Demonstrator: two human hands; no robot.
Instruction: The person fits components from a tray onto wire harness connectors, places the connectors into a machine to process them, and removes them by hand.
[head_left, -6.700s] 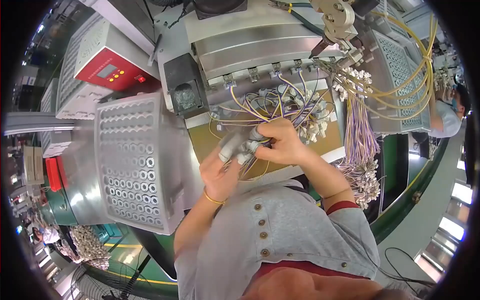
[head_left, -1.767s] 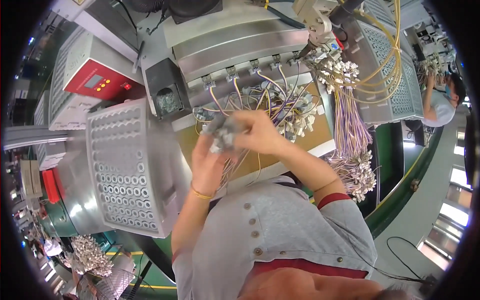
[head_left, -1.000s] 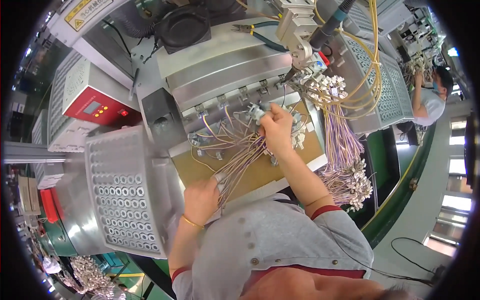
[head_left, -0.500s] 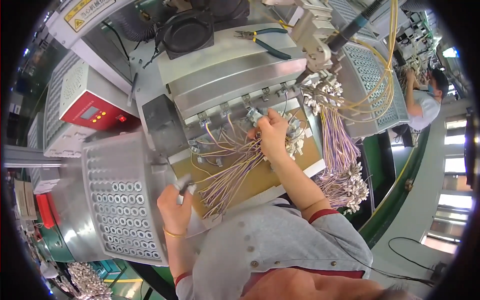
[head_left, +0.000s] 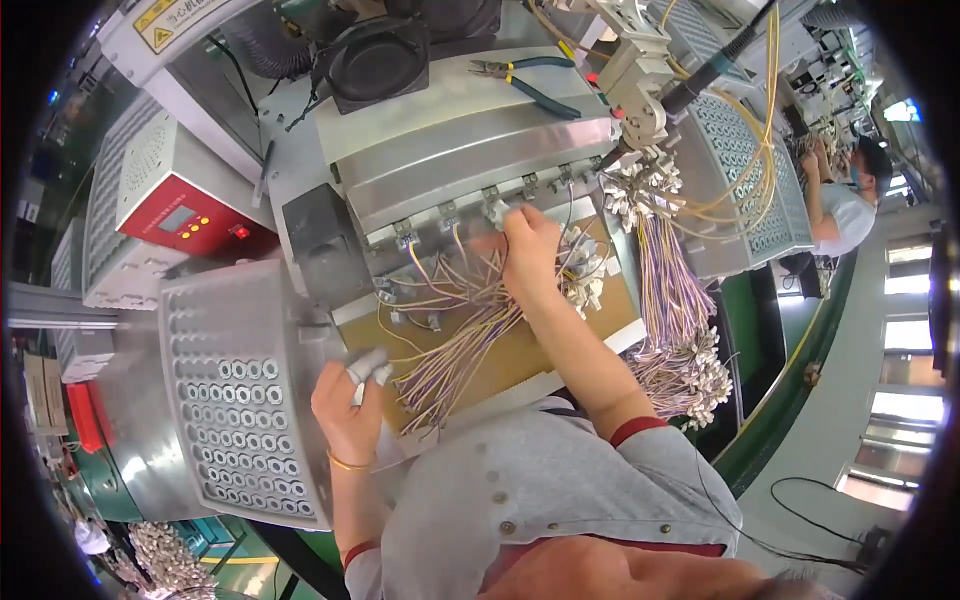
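Note:
My right hand reaches to the row of small metal clamps along the front of a metal machine. A pale-covered fingertip touches near the middle clamp; the thumb is smeared by motion, and whether anything is gripped does not show. Under this hand lies a bundle of yellow, white and purple wires on a brown board. My left hand, with white covers on thumb and forefinger, is closed in a pinch beside the bundle's left end. What it pinches, if anything, is too small to make out.
Pliers lie on the machine's top. A grey tray of ring-shaped parts stands left, below a red-fronted control box. More wires with white connectors hang at right. Another person works at far right.
My right hand has shifted slightly left and up against the clamps, its thumb now blurred. My left hand stays almost in place. The view has tilted slightly.

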